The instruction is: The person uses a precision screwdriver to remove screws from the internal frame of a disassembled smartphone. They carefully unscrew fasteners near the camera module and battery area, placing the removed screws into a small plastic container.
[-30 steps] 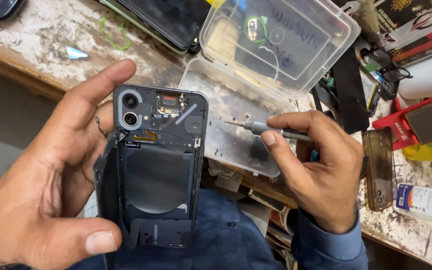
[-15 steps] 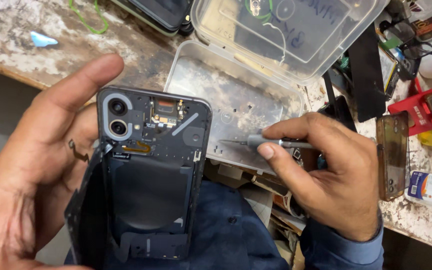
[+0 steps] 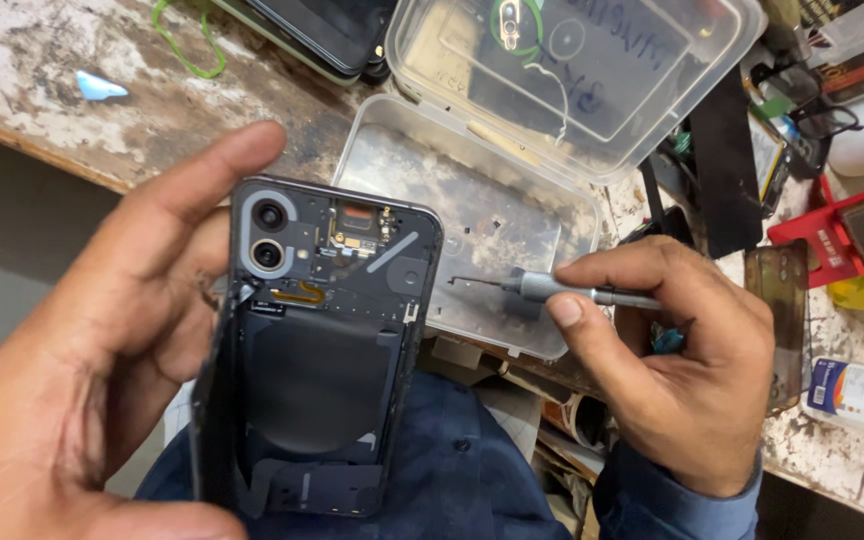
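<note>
The dark, back-cover-removed smartphone with two round camera lenses and exposed inner plates [image 3: 322, 340] sits upright in the head view, cradled in the left hand [image 3: 82, 380], whose thumb presses the lower edge and whose index finger stretches along the top corner; this clasp seems meant to keep the open back facing the eyes and steady above the blue-clad lap. Its surface is matt black plastic, with a large smooth circular pad in the middle, a small orange flex strip near the lenses and a bare copper-toned connector area at the top. The right hand [image 3: 692, 370] pinches a slim grey metal precision screwdriver [image 3: 552, 288] between thumb and fingers, held almost level so that its fine tip points over the shallow clear plastic tray [image 3: 402, 170], just beside the phone's right edge; the tray, scuffed and dusty, likely serves to catch tiny parts. Behind it leans a clear plastic lidded box [image 3: 592, 70]. The worn, paint-flecked wooden surface [image 3: 72, 110] carries a green rubber band [image 3: 187, 40], a translucent brown phone case [image 3: 787, 320] and a red box [image 3: 852, 230].
</note>
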